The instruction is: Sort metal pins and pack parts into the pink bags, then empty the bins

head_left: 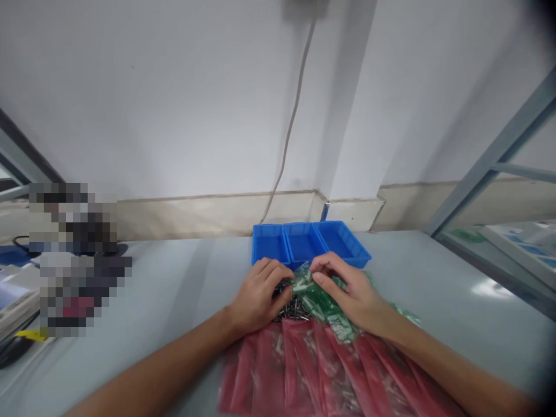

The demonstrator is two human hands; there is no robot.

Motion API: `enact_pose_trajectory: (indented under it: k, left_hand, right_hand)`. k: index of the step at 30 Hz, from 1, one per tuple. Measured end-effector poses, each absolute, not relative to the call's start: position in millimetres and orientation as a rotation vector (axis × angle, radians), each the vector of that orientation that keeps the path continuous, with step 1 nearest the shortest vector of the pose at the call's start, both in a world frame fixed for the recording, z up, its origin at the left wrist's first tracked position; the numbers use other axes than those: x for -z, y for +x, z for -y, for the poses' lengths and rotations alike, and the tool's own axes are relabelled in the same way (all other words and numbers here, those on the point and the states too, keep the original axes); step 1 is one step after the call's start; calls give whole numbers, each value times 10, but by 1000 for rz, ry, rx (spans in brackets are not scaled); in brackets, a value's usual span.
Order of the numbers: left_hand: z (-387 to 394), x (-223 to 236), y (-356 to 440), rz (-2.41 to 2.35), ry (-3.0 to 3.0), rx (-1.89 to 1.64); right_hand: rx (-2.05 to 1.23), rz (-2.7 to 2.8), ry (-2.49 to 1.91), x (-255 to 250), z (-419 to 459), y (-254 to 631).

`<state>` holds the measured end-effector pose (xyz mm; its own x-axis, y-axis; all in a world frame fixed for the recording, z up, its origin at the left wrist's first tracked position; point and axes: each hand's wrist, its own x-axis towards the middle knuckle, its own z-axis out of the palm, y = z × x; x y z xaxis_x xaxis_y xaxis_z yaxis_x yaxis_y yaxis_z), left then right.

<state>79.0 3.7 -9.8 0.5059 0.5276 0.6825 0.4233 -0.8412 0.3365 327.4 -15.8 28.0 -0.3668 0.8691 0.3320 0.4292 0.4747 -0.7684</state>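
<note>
My right hand [350, 289] pinches a small clear-and-green plastic bag [319, 301] with thumb and fingers near its upper edge. On the bag's other side is my left hand [263, 292], fingers curled, the tips of thumb and index at the bag's left corner. What lies inside that grip is partly hidden. A pile of dark metal screws [295, 308] sits between the hands, partly covered by the left hand and the bag. More green bags lie under and behind my right hand. Red-tinted plastic bags [304, 365] with small parts inside are fanned in a row before me.
Three joined blue trays [304, 242] stand just behind my hands, near the wall. A grey cable [296, 110] runs down the wall. Metal frame posts [490, 156] rise at both sides. A pixelated area, dark items and a yellow tag [32, 335] are at the left.
</note>
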Motion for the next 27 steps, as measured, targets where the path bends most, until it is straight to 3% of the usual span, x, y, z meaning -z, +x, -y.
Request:
enact_pose_trajectory:
  k: [9,14,19,27]
  left_hand:
    - [-29,71,804,-819,2650,-1255]
    - [-10,30,798,-815,2615,-1219]
    - [-13,38,800,-793,2622,-1187]
    - [-21,52,820,-781,2616,-1190]
  right_hand:
    - [-537,2126,-987,-279,130,3276]
    - [-455,1899,-1177,-187,-5,3368]
    - [-97,1590,-1326,-217,-297,3693]
    - [58,1733,-1494,-180,-460,3910]
